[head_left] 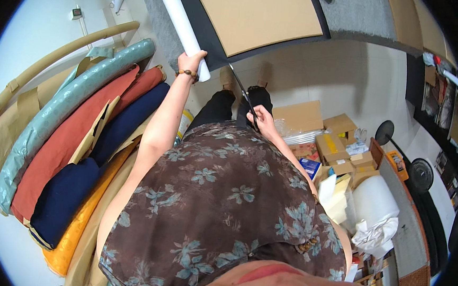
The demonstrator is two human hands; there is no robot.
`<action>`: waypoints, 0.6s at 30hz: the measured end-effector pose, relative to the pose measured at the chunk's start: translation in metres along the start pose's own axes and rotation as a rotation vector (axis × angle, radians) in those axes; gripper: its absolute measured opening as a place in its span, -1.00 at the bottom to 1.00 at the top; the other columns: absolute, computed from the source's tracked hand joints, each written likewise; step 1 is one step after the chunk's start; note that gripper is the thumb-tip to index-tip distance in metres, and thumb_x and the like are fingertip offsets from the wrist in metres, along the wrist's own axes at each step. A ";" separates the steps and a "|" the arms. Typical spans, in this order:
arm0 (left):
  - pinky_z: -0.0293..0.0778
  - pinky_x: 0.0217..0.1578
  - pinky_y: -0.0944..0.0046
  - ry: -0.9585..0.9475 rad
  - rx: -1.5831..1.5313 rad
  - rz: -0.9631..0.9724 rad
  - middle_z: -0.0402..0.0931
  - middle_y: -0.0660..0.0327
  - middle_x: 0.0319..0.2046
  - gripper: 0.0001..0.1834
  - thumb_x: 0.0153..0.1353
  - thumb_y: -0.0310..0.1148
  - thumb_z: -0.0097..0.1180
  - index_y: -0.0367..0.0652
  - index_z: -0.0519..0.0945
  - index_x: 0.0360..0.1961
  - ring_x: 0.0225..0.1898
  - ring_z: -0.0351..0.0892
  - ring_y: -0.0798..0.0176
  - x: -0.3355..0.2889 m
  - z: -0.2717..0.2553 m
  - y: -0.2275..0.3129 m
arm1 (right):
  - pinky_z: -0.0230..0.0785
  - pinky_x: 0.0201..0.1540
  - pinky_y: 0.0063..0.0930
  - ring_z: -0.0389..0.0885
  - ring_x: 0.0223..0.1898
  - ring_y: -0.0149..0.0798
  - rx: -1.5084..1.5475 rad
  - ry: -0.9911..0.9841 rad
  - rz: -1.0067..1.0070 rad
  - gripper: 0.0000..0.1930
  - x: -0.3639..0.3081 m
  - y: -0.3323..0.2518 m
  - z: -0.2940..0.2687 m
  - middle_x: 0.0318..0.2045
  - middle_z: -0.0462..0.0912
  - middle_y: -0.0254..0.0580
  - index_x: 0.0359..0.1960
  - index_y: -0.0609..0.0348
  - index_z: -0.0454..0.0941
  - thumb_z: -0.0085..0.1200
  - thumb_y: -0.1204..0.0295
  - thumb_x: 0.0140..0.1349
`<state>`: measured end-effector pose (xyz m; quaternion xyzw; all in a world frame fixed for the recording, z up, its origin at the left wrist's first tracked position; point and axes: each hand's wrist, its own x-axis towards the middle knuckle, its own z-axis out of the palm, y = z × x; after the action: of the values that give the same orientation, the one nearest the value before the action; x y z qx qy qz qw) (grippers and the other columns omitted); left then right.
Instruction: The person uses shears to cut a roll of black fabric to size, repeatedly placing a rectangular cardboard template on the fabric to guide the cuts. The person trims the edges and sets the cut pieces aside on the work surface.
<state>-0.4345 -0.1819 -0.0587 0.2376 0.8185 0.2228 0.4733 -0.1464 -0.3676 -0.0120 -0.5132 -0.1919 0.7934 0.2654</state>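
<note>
My left hand (191, 65) is closed around the near end of a long white roll (176, 17), which runs away from me over the table's left part. In my right hand (263, 120) is a pair of scissors (241, 87), my fingers in its black handles. The scissors' tip points away from me and lies at the near edge of a black sheet (220, 53); whether it touches the sheet I cannot tell. On top of the black sheet rests a flat tan board (259, 17), just beyond the scissors.
Rolls of fabric, among them a teal roll (77, 114) and a red roll (75, 143), lean at my left. Cardboard boxes (337, 145) and a white wrapped bundle (376, 201) crowd the floor at right. A grey cloth (362, 19) covers the table's right side.
</note>
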 end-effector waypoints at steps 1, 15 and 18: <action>0.51 -0.37 0.20 -0.074 -0.026 -0.047 0.63 0.09 -0.34 -0.54 -0.13 -0.28 0.38 -0.37 0.60 -0.22 -0.40 0.61 0.20 -0.007 0.003 0.012 | 0.21 -0.36 -0.71 0.38 -0.42 -0.65 -0.047 0.009 0.062 -0.78 0.004 0.003 -0.002 -0.46 0.47 -0.56 -0.30 0.11 0.39 0.23 0.39 0.23; 0.56 -0.34 0.14 -0.144 0.048 -0.117 0.61 -0.04 -0.29 -0.43 -0.19 -0.31 0.35 -0.48 0.53 -0.15 -0.36 0.64 0.07 -0.004 0.030 0.040 | 0.01 -0.53 -0.72 0.27 -0.57 -0.67 0.125 0.040 -0.035 -0.80 0.046 -0.009 0.002 -0.57 0.43 -0.61 -0.28 0.05 0.46 0.21 0.28 0.25; 0.56 -0.33 0.15 -0.139 0.064 -0.116 0.62 -0.03 -0.29 -0.43 -0.20 -0.31 0.36 -0.48 0.54 -0.16 -0.35 0.64 0.06 -0.010 0.031 0.047 | 0.02 -0.52 -0.72 0.28 -0.57 -0.67 0.101 0.055 -0.040 -0.80 0.048 -0.009 0.002 -0.57 0.43 -0.62 -0.30 0.04 0.47 0.21 0.26 0.25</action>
<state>-0.3946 -0.1469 -0.0387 0.2197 0.8028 0.1515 0.5332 -0.1620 -0.3304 -0.0405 -0.5167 -0.1545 0.7821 0.3122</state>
